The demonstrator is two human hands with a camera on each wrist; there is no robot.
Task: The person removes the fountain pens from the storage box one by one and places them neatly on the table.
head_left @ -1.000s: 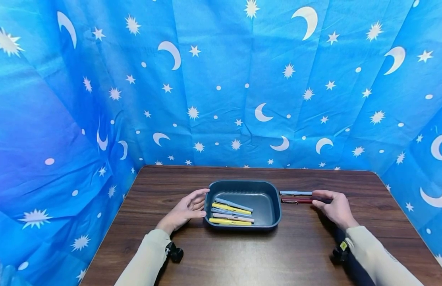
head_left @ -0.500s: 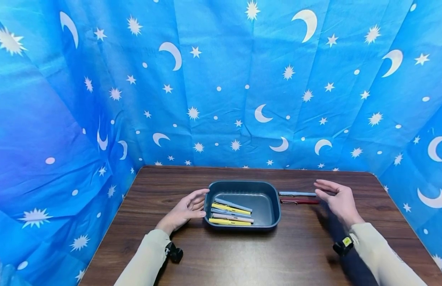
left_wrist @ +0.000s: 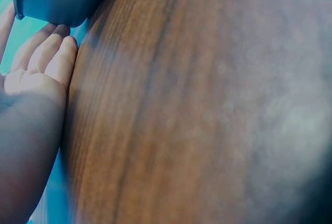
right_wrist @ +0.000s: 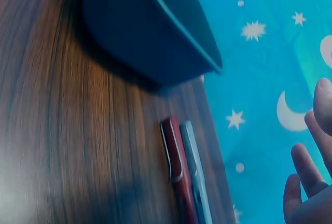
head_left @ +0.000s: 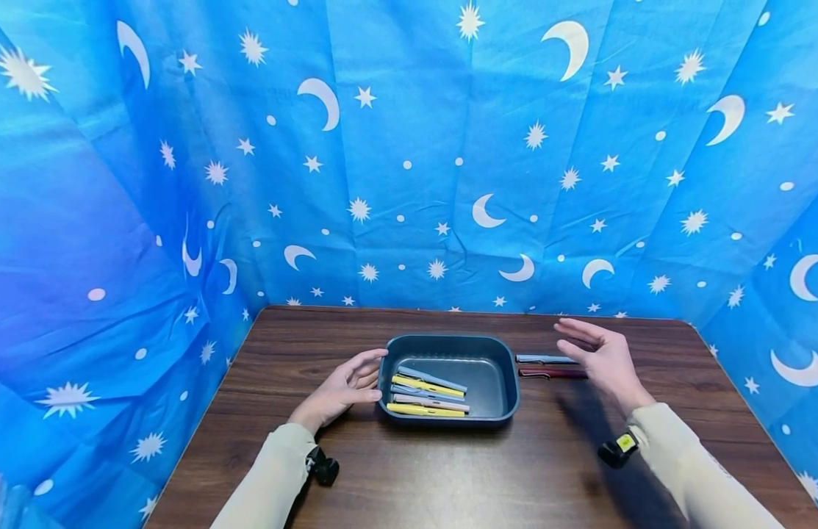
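A dark blue-grey rectangular tray stands mid-table in the head view. Several capped pens lie inside its left half, among them a yellow pen and a pale blue pen. My left hand touches the tray's left end, thumb and fingers extended along the wall. To the tray's right lie two pens side by side, a light blue pen behind a dark red pen. Above their right ends hovers my right hand, fingers apart, holding nothing. The right wrist view shows both pens with the hand off to the side.
The dark wood table ends at a rounded back edge. Behind it and at the sides hangs a blue cloth with white moons and stars. A small black camera is strapped at each wrist.
My right hand has let go of the two pens' right ends, lifted off, then moved slightly left above them. The pens lie on the table. My left hand and the tray have stayed put.
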